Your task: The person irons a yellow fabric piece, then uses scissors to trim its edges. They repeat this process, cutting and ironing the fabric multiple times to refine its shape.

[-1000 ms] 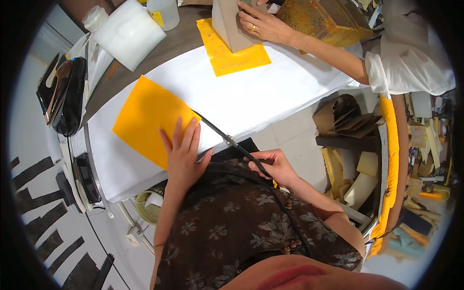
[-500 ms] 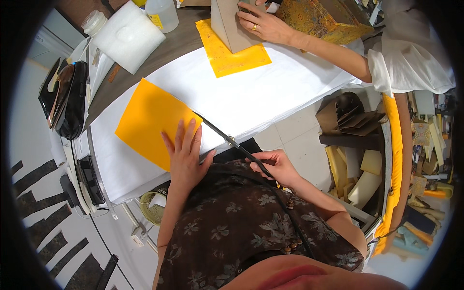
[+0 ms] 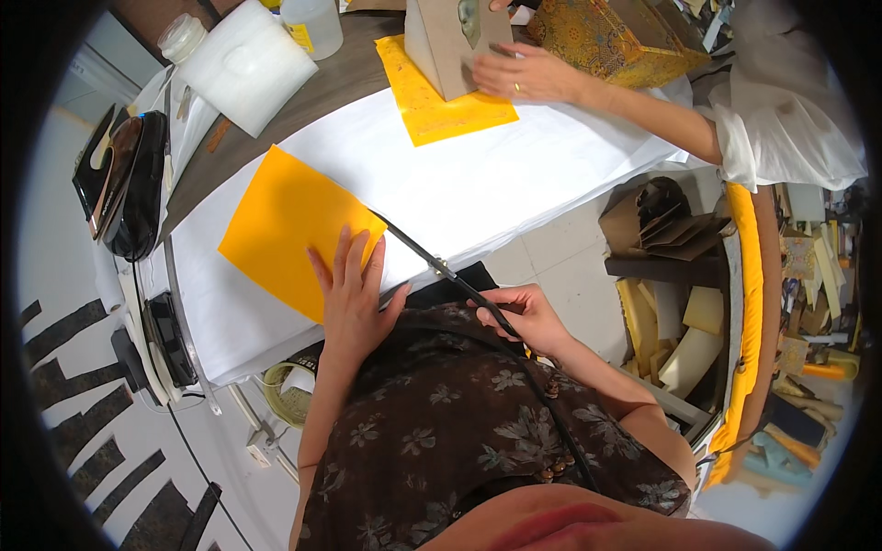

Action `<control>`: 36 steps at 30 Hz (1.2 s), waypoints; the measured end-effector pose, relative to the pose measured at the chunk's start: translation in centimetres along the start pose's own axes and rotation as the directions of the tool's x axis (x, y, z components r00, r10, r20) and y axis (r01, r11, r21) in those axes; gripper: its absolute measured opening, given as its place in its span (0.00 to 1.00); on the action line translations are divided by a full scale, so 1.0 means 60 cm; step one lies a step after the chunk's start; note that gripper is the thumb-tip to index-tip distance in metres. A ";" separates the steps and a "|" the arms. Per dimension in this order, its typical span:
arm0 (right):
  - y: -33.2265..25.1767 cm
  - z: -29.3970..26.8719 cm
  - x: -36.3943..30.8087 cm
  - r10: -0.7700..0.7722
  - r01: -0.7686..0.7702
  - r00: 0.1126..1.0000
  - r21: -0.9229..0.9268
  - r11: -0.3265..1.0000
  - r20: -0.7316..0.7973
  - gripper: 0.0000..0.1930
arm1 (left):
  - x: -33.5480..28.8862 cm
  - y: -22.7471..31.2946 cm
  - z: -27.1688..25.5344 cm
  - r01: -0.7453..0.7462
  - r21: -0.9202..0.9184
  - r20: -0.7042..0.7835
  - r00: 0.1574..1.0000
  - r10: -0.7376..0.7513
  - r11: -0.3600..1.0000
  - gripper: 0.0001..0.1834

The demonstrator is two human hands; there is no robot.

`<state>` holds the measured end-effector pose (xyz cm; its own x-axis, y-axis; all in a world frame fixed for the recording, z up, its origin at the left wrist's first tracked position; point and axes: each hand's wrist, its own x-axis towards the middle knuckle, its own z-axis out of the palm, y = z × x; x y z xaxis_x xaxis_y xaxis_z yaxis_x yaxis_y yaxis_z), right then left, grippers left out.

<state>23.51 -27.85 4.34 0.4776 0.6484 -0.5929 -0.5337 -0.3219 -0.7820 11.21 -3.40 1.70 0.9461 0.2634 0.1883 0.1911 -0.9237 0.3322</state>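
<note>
Scissors (image 3: 432,262) sit gripped in right hand (image 3: 519,317) fingers; left hand (image 3: 354,298) fingers spread flat on yellow sheet (image 3: 285,220).

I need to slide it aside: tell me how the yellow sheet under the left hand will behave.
The yellow sheet lies flat on the white table cover, so it is probably thin, light and floppy. It may slide easily once the left hand lifts.

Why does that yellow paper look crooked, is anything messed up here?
Nothing looks spilled or torn. The yellow paper lies at a slant on the white cloth, flat under the left hand. The right hand holds long scissors, tips at the paper's edge. A co-worker's hand steadies a box.
</note>
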 end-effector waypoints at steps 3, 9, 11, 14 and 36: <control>0.003 -0.001 0.000 -0.005 0.005 1.000 0.001 1.000 0.001 0.14 | -0.001 0.000 0.001 -0.003 0.003 -0.002 1.000 0.003 1.000 0.41; 0.005 -0.003 -0.002 0.003 -0.003 1.000 0.032 0.999 0.005 0.15 | -0.001 0.000 0.003 -0.001 0.005 -0.002 1.000 0.001 1.000 0.41; 0.004 -0.003 -0.003 0.005 -0.005 1.000 0.035 0.999 0.003 0.16 | -0.001 0.001 0.003 0.001 0.005 -0.005 1.000 -0.001 1.000 0.41; 0.001 -0.002 -0.003 0.006 -0.005 1.000 0.027 1.000 -0.004 0.16 | -0.001 0.000 0.003 -0.007 0.008 -0.008 1.000 0.007 1.000 0.41; 0.002 -0.088 -0.026 -0.342 0.351 0.937 -0.200 0.915 0.077 0.14 | 0.004 0.007 0.006 -0.031 0.062 0.001 1.000 0.031 0.998 0.41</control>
<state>26.39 -32.55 4.17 0.5760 0.7705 -0.2730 -0.1814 -0.2052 -0.9618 11.64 -3.83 1.59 0.9517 0.2349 0.1978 0.1780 -0.9468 0.2682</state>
